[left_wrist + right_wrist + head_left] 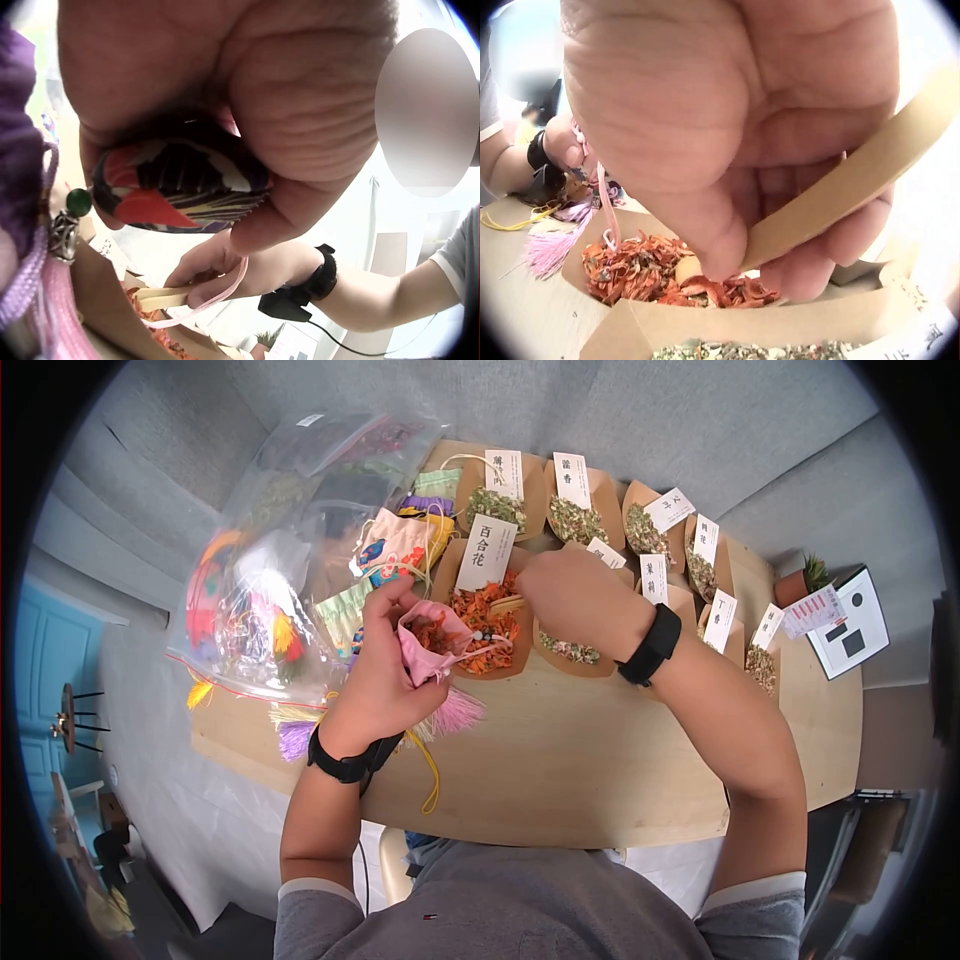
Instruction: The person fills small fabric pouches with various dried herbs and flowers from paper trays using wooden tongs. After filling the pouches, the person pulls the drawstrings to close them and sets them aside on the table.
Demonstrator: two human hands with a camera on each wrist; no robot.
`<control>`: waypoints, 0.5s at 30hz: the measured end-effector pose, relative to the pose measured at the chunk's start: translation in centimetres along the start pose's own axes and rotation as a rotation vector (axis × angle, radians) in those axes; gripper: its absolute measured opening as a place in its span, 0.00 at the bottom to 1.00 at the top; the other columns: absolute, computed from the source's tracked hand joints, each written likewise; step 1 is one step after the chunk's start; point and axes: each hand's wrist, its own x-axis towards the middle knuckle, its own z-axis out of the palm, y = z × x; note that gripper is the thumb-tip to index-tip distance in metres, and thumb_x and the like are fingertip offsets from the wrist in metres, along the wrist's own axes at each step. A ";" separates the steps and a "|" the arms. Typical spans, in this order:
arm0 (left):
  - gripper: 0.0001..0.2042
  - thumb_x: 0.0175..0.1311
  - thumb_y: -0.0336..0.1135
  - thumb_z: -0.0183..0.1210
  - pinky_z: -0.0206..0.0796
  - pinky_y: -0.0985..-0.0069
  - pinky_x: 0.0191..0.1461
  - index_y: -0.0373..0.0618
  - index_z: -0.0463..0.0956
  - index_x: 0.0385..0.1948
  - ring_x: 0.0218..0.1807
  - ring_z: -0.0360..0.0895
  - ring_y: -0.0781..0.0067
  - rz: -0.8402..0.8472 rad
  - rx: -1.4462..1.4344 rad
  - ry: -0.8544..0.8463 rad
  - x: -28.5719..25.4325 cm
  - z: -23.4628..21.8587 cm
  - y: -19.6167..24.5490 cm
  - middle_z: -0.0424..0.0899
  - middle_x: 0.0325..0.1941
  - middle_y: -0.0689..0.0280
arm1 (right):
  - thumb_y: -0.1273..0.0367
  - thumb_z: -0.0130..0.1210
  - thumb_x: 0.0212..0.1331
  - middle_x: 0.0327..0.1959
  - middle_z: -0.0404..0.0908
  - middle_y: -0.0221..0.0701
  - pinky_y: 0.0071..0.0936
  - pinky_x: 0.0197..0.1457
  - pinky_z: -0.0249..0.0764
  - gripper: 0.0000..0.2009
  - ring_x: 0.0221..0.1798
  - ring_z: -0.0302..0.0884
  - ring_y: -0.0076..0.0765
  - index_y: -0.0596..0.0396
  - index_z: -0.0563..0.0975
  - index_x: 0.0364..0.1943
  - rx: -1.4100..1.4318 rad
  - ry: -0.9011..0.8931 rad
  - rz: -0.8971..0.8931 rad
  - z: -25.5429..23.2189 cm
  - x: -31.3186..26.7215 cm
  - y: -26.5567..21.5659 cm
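Two hands are busy over one table [590, 760]. The left hand [385, 680] has its thumb and fingers curled round one pink pouch [428, 664], held mouth up at the left edge of a brown tray [450, 558], with orange bits inside. And the right hand [580, 595] grips one pair of wooden tongs [508, 604], tips down among the tray's orange petals [510, 628]!

Count the white cards [571, 482]: nine, standing among the trays of dried plants. The card behind the petals reads 百合花 plainly; another, to the right, reads 丁香. The last card's characters are too small to make out. One big clear bag [250, 570] bulges at left, one potted plant [815, 571] stands at right, and two black wristbands [651, 644] circle the wrists. The grey shirt [520, 890] bears one small flag-like mark.
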 end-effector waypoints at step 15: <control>0.46 0.47 0.13 0.57 0.69 0.66 0.62 0.46 0.42 0.72 0.60 0.72 0.63 -0.030 -0.119 0.014 0.2 0.4 0.7 0.65 0.56 0.57 | 0.72 0.61 0.56 0.33 0.84 0.43 0.42 0.41 0.75 0.10 0.37 0.81 0.51 0.58 0.84 0.41 0.479 0.100 -0.068 -8.0 -2.2 0.3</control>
